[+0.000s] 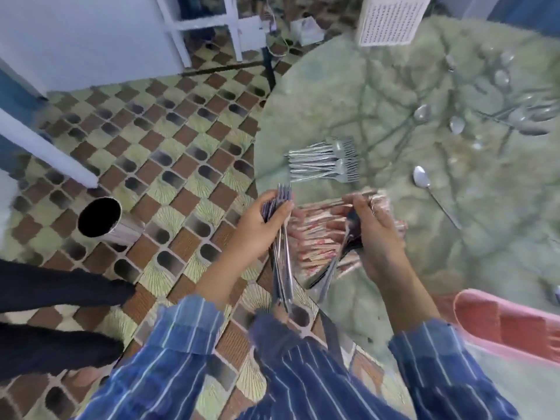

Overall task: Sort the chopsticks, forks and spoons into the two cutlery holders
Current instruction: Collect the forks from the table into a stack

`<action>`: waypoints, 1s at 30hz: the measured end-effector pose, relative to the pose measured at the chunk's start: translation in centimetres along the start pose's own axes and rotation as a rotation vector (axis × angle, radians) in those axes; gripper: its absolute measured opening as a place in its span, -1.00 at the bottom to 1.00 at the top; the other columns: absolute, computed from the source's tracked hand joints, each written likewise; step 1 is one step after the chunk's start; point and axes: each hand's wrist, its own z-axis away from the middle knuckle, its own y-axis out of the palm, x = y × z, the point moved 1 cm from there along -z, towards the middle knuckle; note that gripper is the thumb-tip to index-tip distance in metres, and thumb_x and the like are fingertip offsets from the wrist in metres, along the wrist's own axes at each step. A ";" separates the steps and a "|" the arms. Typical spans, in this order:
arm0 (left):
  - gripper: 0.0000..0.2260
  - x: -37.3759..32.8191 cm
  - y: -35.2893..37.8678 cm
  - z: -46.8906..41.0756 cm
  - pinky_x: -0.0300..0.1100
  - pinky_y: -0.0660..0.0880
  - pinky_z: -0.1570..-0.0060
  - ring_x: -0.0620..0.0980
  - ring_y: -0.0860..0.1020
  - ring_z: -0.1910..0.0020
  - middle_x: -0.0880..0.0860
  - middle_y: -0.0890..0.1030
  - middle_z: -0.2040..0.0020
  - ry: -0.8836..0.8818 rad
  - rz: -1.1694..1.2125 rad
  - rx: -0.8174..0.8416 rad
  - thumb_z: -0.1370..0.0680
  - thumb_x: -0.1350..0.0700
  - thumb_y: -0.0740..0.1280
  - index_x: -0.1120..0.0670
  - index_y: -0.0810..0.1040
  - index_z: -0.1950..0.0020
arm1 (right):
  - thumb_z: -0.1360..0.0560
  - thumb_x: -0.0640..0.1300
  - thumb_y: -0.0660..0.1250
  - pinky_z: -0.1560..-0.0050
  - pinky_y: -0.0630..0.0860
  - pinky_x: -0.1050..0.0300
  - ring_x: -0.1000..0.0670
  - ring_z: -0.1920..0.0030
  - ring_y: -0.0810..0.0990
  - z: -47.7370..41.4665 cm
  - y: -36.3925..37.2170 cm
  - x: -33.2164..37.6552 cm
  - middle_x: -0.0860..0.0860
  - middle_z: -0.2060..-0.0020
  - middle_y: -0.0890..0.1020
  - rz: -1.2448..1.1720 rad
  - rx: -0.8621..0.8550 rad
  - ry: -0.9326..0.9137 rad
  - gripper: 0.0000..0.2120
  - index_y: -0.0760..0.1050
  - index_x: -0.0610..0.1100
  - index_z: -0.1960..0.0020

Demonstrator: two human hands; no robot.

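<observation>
- The left hand (263,227) is holding a bundle of forks (283,253) just left of the chopstick heap (315,241). Its grip is closing round the necks, with tines pointing away from the person and handles hanging back toward the body.
- The right hand (380,237) is hovering directly over the chopstick heap. Its grip is curling round a few dark, blurred pieces that look like spoons (328,269), whose handles are slanting down toward the person.
- The chopstick heap, a loose mass of sticks in red-and-white paper sleeves, is lying on the table (333,101) at its near edge, partly hidden under the right hand.
- A fork pile (324,162) is lying on the table just beyond the chopstick heap, handles to the left and tines to the right, apart from both hands.
- A single spoon (424,181) is lying to the right of the chopstick heap, bowl farther away, handle running right and nearer.
- The scattered spoons (500,101) are lying well beyond and right of the chopstick heap, overlapping one another in a loose tangle.
- A white perforated holder (391,21) is standing at the table's far edge, far beyond the chopstick heap.
- A steel tube holder (101,222) is showing its dark open mouth well to the left of the chopstick heap, off the table and over the tiled floor (181,131); what it is resting on cannot be told.
- A pink plastic item (500,322) is showing, blurred, right of and nearer than the chopstick heap.
</observation>
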 end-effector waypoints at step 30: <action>-0.77 -6.4 3.1 -40.1 -0.19 0.31 0.33 -0.06 0.41 0.42 -0.01 0.50 0.45 0.163 -0.582 0.912 -0.39 -0.04 0.52 0.13 0.66 0.21 | -0.63 -0.02 0.19 -0.02 0.51 -0.16 -0.19 0.02 0.68 -24.6 7.7 -0.2 0.00 0.01 0.71 -0.109 -0.662 0.000 -0.80 0.32 -0.16 0.00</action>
